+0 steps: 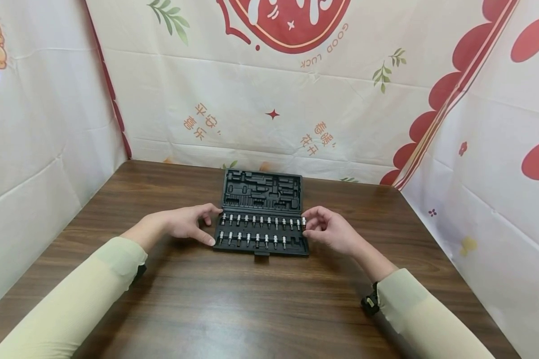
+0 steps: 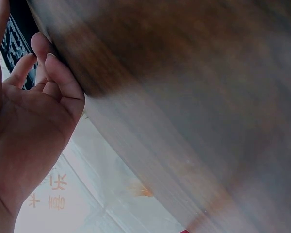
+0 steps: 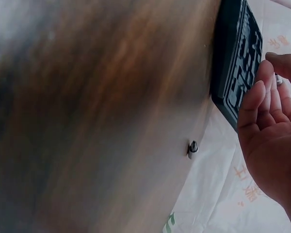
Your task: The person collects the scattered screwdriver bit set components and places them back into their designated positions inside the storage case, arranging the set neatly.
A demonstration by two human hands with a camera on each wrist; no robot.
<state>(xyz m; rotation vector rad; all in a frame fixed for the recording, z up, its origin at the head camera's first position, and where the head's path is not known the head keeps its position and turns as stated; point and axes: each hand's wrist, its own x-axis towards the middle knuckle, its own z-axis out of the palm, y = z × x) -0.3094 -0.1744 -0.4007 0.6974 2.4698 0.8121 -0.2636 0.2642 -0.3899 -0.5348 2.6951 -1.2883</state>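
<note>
An open black bit socket case [image 1: 261, 252] lies on the table with its lid [image 1: 264, 174] folded back. Two rows of silver bit sockets [image 1: 257, 239] sit in its tray. My left hand [image 1: 186, 223] is at the tray's left side, its thumb at the front corner and a finger near the hinge; some fingers [image 2: 63, 77] bend loosely. At the tray's right edge my right hand [image 1: 334, 233] pinches a small bit socket [image 1: 304, 223] between thumb and fingers. In the right wrist view the fingers partly hide a bit of metal [image 3: 279, 80].
Another small metal piece [image 3: 192, 149] stands on the brown wooden table [image 1: 233, 304], beyond the right hand in the right wrist view. Printed cloth [image 1: 247, 85] hangs behind the table and along both sides. The case's latch [image 1: 261, 254] faces the front.
</note>
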